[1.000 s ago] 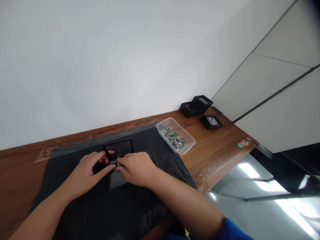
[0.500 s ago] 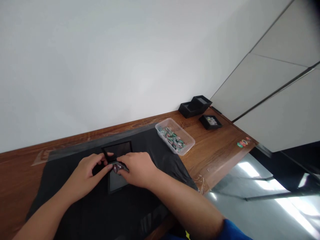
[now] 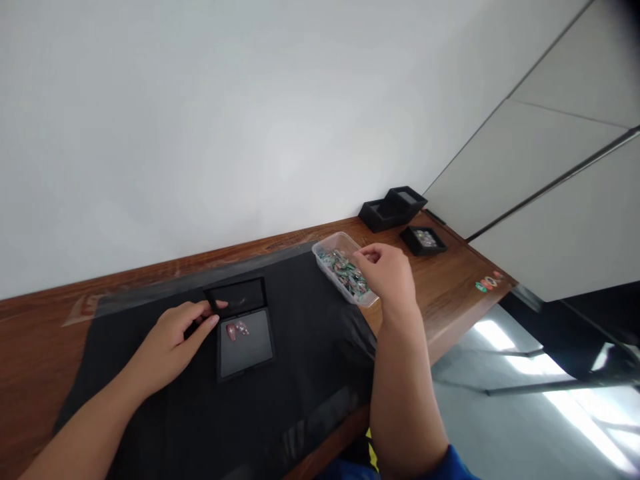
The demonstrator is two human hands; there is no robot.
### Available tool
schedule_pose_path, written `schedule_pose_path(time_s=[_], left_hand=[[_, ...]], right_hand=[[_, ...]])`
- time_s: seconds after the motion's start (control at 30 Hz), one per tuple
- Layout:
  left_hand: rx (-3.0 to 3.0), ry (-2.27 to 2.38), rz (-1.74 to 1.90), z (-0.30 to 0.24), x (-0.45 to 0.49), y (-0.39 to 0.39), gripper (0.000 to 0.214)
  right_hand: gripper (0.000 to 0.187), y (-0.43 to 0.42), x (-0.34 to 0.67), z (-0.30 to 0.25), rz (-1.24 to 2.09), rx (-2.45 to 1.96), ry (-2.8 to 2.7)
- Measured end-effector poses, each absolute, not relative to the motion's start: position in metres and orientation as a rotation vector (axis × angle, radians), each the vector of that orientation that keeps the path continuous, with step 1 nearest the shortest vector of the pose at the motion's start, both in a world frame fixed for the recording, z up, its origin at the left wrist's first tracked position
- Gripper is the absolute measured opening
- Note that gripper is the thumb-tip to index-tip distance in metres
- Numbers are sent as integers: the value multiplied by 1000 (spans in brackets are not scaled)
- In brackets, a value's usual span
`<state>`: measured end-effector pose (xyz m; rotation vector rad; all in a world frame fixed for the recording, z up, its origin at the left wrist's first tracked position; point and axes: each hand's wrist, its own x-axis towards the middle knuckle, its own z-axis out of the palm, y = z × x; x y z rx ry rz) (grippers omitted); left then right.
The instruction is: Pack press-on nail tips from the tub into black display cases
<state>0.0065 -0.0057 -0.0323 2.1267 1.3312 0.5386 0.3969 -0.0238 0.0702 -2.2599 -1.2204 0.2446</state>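
A shallow black case [image 3: 270, 359] lies on the black mat with its lid raised toward the wall. My left hand [image 3: 176, 335] grips the lid's left edge [image 3: 209, 298] between thumb and fingers. On the case's grey pad, two press-on nails, one dark pink [image 3: 231, 332] and one clear and glittery [image 3: 243, 328], lie side by side at the upper left. My right hand [image 3: 390, 267] hovers at the right side of a clear plastic tub [image 3: 334, 241] full of green, pink and clear nails [image 3: 345, 270]. Its fingers are curled together; whatever they hold is hidden.
Black boxes [image 3: 383, 217] are stacked by the wall at the back right. In front of them a smaller black box [image 3: 424, 241] holds shiny pieces. Colourful round stickers [image 3: 489, 283] sit near the wooden table's right edge [image 3: 460, 320]. The black mat [image 3: 310, 373] covers the table's middle.
My right hand has left the case and moved right to the tub, uncovering the two nails on the pad. My left hand stays at the lid.
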Motion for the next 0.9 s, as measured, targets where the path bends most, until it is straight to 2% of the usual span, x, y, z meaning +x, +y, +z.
schedule_pose_path(time_s=[0.17, 0.43, 0.6, 0.9], left_hand=[[2138, 1317, 537, -33, 7, -5, 46], [2181, 1324, 566, -29, 10, -6, 47], [2196, 1319, 579, -30, 9, -7, 48], [2199, 1321, 588, -30, 11, -6, 48]], right_hand=[[20, -20, 400, 57, 479, -2533, -1426], [12, -12, 401, 49, 560, -2658, -1507], [15, -13, 396, 52, 591, -2668, -1504], [36, -6, 394, 52, 495, -2520, -1471]])
